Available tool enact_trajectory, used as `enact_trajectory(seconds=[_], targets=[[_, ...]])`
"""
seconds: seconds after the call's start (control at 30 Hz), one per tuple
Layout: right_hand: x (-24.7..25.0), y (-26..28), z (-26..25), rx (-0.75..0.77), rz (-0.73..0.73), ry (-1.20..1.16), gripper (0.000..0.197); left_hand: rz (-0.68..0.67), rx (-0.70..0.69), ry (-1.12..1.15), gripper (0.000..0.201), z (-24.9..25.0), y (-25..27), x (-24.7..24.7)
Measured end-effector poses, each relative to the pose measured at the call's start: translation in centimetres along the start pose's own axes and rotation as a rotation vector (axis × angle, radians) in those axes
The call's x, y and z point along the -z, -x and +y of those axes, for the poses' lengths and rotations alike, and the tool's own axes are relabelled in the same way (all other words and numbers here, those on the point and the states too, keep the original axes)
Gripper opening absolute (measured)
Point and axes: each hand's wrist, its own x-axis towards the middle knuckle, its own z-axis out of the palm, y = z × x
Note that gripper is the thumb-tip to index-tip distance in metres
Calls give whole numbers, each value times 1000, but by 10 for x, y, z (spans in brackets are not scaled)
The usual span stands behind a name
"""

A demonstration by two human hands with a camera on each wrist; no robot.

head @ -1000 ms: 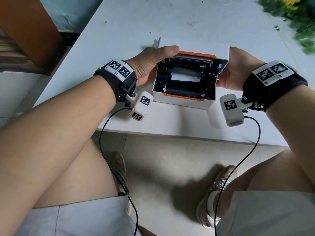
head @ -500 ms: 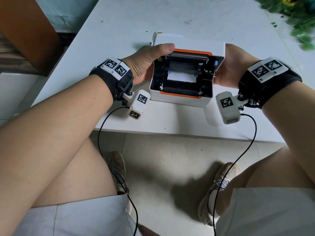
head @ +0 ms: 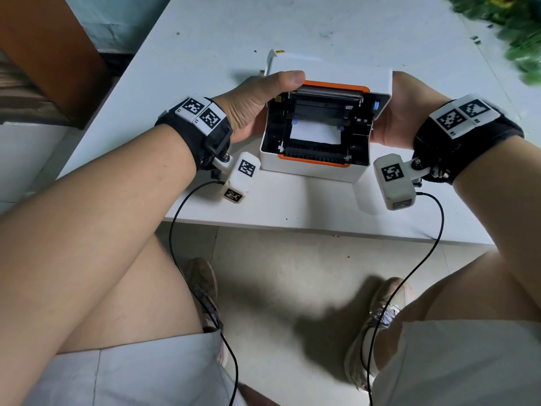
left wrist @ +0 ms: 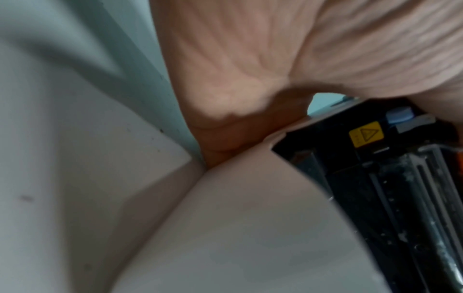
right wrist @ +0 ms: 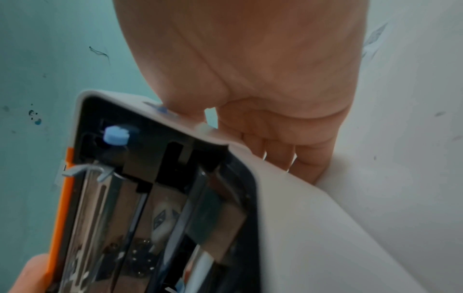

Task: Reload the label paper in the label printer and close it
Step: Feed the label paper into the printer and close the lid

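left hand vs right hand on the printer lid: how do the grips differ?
The left hand has its thumb hooked over the lid's front edge by the orange trim; the right hand shows no thumb on that edge in the head view. The right wrist view shows the right hand's fingers against the lid's outer side; the left hand's fingers are hidden. Shared: both grip the raised lid of the label printer, one per side.

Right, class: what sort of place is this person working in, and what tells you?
Probably a plain workroom or storeroom, not a tidy office: a scuffed white table, a bare tiled floor, and a label printer held open in both hands.
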Motion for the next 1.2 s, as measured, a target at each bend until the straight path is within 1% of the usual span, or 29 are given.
enact_trajectory(seconds=[0.07,0.17,0.27,0.33,0.43,0.6,0.7,0.77,0.9,1.0,1.07,1.13,1.2], targets=[[-1,1,0,-1,10,-10,61,1,0,-13,100,0,0,1],[0,-1,1,-5,5,-24,60,-22,-11,-21,87,2,4,-1],[3,-3,1,1,-25,-5,60,-38,4,-19,82,4,7,-2],[4,-3,0,3,-51,-7,56,-35,11,-18,76,5,8,-3],[3,-1,0,13,-61,-17,52,-23,8,-26,73,6,9,-4],[-1,4,0,19,-15,4,52,-39,-20,20,76,5,11,-7],[-3,6,0,19,-16,1,55,-48,1,22,69,8,11,-6],[-3,6,0,19,-10,-14,58,-50,23,21,68,10,11,-5],[-6,9,-1,35,3,1,53,-40,28,18,65,10,11,-6],[-9,11,-1,45,2,4,50,-105,38,43,54,10,14,-7],[-10,13,-2,49,15,9,49,-123,53,76,59,12,17,-7],[-11,15,-3,48,11,3,48,-105,63,66,66,13,18,-8],[-12,15,-4,43,6,-13,49,-74,69,48,67,13,17,-8]])
